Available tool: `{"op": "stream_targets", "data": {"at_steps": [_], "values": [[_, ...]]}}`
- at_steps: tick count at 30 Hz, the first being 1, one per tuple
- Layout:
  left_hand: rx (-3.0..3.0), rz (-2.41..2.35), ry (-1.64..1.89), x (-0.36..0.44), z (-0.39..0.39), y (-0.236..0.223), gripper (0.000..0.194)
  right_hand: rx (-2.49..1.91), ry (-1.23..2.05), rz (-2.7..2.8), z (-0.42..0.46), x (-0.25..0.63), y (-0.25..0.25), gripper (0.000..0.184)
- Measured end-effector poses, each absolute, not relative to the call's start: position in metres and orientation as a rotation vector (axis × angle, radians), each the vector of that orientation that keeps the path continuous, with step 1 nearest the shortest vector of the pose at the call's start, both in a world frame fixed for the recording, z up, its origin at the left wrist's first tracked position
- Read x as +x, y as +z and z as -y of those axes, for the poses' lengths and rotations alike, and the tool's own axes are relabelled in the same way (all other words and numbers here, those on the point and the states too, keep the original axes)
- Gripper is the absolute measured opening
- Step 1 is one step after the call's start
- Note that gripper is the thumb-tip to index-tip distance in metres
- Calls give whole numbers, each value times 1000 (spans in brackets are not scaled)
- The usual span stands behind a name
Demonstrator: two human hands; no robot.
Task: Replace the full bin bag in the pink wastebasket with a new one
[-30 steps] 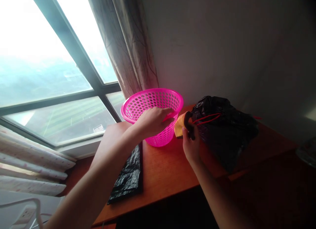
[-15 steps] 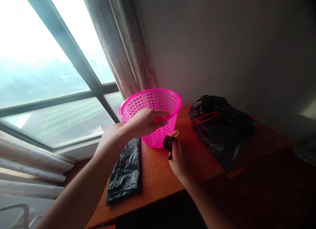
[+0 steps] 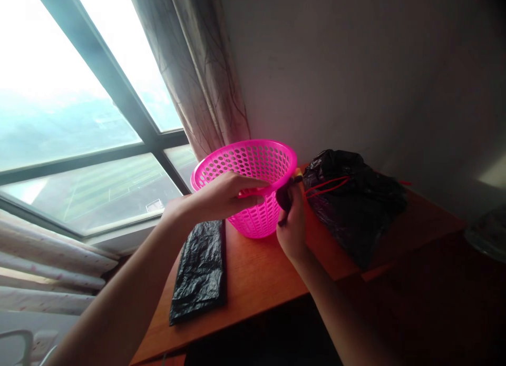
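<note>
A bright pink perforated basket [image 3: 253, 160] stands on the wooden table [image 3: 256, 282] near the window. My left hand [image 3: 225, 197] grips the basket's near rim, fingers curled over the edge. My right hand [image 3: 291, 224] is closed round a small dark and yellow object [image 3: 288, 189], which it holds up against the basket's right side, close to the rim. What the object is cannot be made out.
A filled black bag [image 3: 356, 203] with red drawstrings lies on the table to the right of the basket. A folded black plastic bag [image 3: 201, 271] lies flat at the left. A curtain [image 3: 201, 71] hangs in the corner beside the window [image 3: 71, 118].
My right hand carried the dark and yellow object from beside the black bag down to the basket's foot, then up to the basket's right rim. My left hand stayed on the rim.
</note>
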State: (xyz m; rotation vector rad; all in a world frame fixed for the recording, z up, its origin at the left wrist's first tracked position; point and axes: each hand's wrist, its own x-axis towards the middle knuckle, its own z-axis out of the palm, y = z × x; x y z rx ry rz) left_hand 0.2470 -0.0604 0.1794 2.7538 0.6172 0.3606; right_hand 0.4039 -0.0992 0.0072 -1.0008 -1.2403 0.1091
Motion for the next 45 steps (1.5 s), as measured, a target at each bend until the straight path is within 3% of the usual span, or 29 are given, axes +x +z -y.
{"op": "stream_targets", "data": {"at_steps": [5,10,15,21,27,34,38,45], "values": [[2720,-574,361,242,55,175,33,-1125,144,1266,104,380,-53,80],[2704,-549,347,235,50,174,34,-1257,334,1081,111,365,-96,76],[2720,-594,231,225,48,182,36,-1204,389,1037,106,384,-59,70],[2781,-609,200,214,43,187,34,-1090,144,1180,98,408,12,73],[2894,-677,188,201,37,194,24,-1131,209,1138,94,395,-28,76],[3006,-873,133,177,25,194,31,-1275,472,926,84,379,-95,66],[3040,-993,124,166,18,191,40,-1215,504,906,85,380,-78,64],[3093,-1025,45,165,10,182,49,-1018,235,1134,99,388,5,73]]}}
